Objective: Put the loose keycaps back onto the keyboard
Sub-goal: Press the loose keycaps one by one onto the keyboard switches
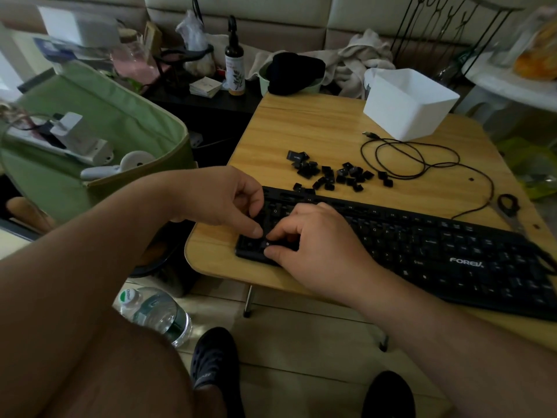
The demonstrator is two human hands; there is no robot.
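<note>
**Desk:** What's in hand?

**Operator:** On the wooden table (316,128), I'm working the black keyboard (422,251) at its left end. My left hand (223,200) presses down with a curled finger; my right hand (316,245) pinches at a key there, though whether it holds a cap I cannot tell.

**Desk:** Next?

**Operator:** Probably fetch from the loose keycaps (331,173) heaped just behind. The white box (410,104) shows nothing inside.

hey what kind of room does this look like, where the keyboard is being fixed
Most likely a lived-in living room at home, not a workshop: a small folding wooden table stands in front of a cushioned sofa, with crumpled clothes and a water bottle on the floor.
</note>
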